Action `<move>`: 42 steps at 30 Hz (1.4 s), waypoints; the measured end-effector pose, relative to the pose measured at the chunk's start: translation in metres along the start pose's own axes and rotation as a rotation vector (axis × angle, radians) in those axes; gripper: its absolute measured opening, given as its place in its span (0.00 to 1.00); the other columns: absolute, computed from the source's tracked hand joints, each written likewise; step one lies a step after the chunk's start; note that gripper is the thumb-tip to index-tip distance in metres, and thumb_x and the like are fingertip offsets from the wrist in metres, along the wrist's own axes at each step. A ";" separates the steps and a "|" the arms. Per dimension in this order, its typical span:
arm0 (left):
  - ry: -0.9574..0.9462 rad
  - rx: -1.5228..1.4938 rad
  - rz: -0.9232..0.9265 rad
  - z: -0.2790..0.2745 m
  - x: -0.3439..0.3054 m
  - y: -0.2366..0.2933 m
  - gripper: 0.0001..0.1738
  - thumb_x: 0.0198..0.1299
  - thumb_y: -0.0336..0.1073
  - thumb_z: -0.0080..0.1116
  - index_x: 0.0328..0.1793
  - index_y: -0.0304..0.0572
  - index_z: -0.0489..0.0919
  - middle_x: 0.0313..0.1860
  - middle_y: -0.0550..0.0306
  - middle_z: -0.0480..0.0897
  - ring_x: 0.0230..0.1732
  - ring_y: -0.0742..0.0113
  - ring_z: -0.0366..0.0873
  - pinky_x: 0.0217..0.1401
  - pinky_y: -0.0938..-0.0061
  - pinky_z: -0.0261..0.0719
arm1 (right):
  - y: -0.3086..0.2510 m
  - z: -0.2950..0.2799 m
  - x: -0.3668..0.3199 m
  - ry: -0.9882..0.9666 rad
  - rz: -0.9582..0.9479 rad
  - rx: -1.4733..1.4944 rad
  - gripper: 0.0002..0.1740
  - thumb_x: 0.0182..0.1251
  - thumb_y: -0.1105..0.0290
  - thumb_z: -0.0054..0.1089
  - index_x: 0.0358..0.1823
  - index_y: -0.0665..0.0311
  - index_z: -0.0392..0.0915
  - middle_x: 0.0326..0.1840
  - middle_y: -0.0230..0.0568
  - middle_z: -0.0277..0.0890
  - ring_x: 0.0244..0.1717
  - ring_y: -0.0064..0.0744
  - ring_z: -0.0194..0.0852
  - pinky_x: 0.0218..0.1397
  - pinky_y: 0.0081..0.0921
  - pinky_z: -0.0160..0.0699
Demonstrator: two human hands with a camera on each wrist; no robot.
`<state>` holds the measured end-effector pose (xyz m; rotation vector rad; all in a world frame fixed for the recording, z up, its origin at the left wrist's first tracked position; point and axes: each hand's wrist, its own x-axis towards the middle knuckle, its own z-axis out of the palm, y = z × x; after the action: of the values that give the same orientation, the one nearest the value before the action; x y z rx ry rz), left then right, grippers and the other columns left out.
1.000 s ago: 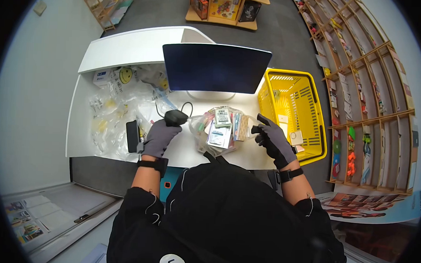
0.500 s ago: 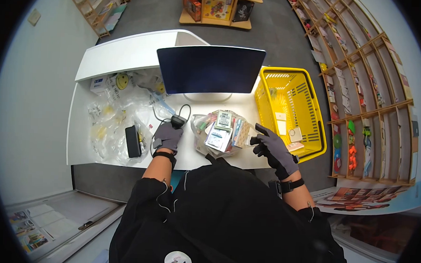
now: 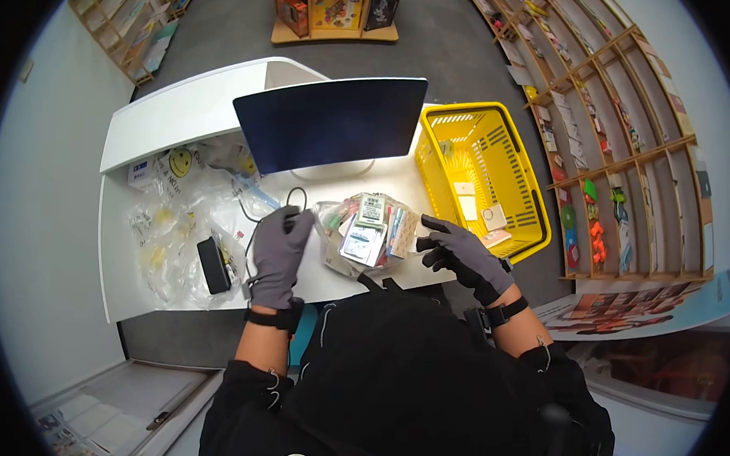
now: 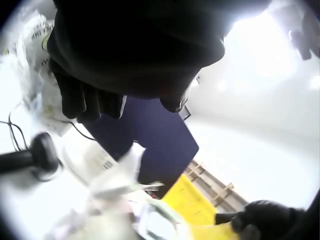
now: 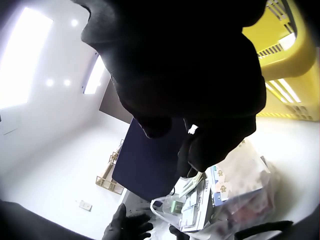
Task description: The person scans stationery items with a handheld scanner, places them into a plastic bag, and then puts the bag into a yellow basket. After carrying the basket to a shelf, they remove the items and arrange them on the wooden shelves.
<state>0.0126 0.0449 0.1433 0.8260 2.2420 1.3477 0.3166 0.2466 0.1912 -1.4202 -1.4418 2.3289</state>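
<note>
My gloved left hand (image 3: 280, 257) is above the counter, left of a clear plastic bag (image 3: 335, 258), and holds nothing. A black handheld scanner (image 4: 44, 152) lies on the counter in the left wrist view; the hand hides it in the head view. Stationery fills the bag: a green-and-white packet with a barcode (image 3: 371, 210) on top, a white packet (image 3: 363, 244) below it, and a tan patterned item (image 3: 402, 236) at the right. My gloved right hand (image 3: 465, 257) hovers empty between the bag and the yellow basket, fingers loosely bent toward the bag.
Behind the bag stands a monitor (image 3: 333, 125). The yellow basket (image 3: 536, 223), at the right, has a few small flat items inside. Crumpled plastic bags (image 3: 166, 219) and a black case (image 3: 214, 265) lie on the left. The white counter's (image 3: 318, 287) front edge is near my body.
My left hand has put the scanner down on the counter, let go of it and risen. The right hand stays near the bag's right side. The head view has shifted.
</note>
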 end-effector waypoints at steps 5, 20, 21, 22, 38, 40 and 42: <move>-0.148 0.572 0.130 0.047 0.016 -0.002 0.25 0.72 0.51 0.67 0.50 0.30 0.90 0.39 0.43 0.91 0.44 0.52 0.91 0.52 0.59 0.86 | -0.015 -0.003 0.003 -0.121 -0.022 -0.074 0.27 0.87 0.65 0.55 0.81 0.64 0.74 0.55 0.47 0.89 0.39 0.32 0.90 0.42 0.26 0.89; -0.126 -0.608 0.186 0.016 -0.039 0.237 0.17 0.82 0.35 0.52 0.48 0.27 0.86 0.52 0.44 0.89 0.56 0.54 0.89 0.69 0.63 0.84 | -0.141 -0.073 -0.109 -0.752 -0.666 0.162 0.27 0.77 0.57 0.71 0.61 0.78 0.82 0.56 0.61 0.87 0.50 0.51 0.93 0.56 0.46 0.96; -0.099 -0.573 0.280 0.021 -0.040 0.261 0.17 0.82 0.35 0.53 0.51 0.25 0.86 0.55 0.42 0.89 0.62 0.51 0.89 0.73 0.61 0.83 | -0.151 -0.087 -0.132 -0.706 -0.718 0.098 0.31 0.75 0.54 0.74 0.61 0.79 0.83 0.56 0.64 0.86 0.51 0.53 0.93 0.56 0.49 0.96; -0.100 -0.568 0.282 0.025 -0.040 0.281 0.17 0.82 0.35 0.53 0.51 0.25 0.86 0.55 0.42 0.89 0.62 0.51 0.89 0.73 0.61 0.83 | -0.156 -0.100 -0.148 -0.660 -0.767 0.031 0.34 0.72 0.51 0.78 0.60 0.80 0.84 0.57 0.67 0.86 0.51 0.54 0.93 0.56 0.52 0.96; -0.656 -0.003 0.139 0.218 0.014 0.294 0.31 0.71 0.52 0.67 0.68 0.32 0.87 0.54 0.48 0.92 0.58 0.67 0.88 0.65 0.71 0.82 | -0.139 -0.211 -0.124 -0.399 -0.869 -0.067 0.41 0.87 0.34 0.44 0.73 0.68 0.74 0.74 0.69 0.78 0.62 0.51 0.88 0.67 0.52 0.86; -0.623 0.039 0.136 0.212 0.000 0.300 0.32 0.69 0.54 0.68 0.68 0.34 0.87 0.52 0.47 0.92 0.55 0.64 0.89 0.63 0.69 0.83 | -0.123 -0.228 -0.089 -0.400 -0.736 0.100 0.41 0.87 0.35 0.44 0.75 0.68 0.75 0.77 0.66 0.77 0.66 0.53 0.86 0.68 0.49 0.86; -0.575 0.089 0.128 0.217 -0.013 0.303 0.33 0.67 0.55 0.69 0.68 0.36 0.87 0.49 0.46 0.92 0.53 0.61 0.90 0.60 0.67 0.84 | -0.114 -0.229 -0.072 -0.409 -0.698 0.158 0.40 0.87 0.36 0.44 0.75 0.68 0.75 0.77 0.65 0.77 0.66 0.53 0.86 0.68 0.49 0.86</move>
<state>0.2382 0.2882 0.3136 1.2244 1.8247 0.9071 0.4785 0.4321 0.2907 -0.3064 -1.4677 2.2322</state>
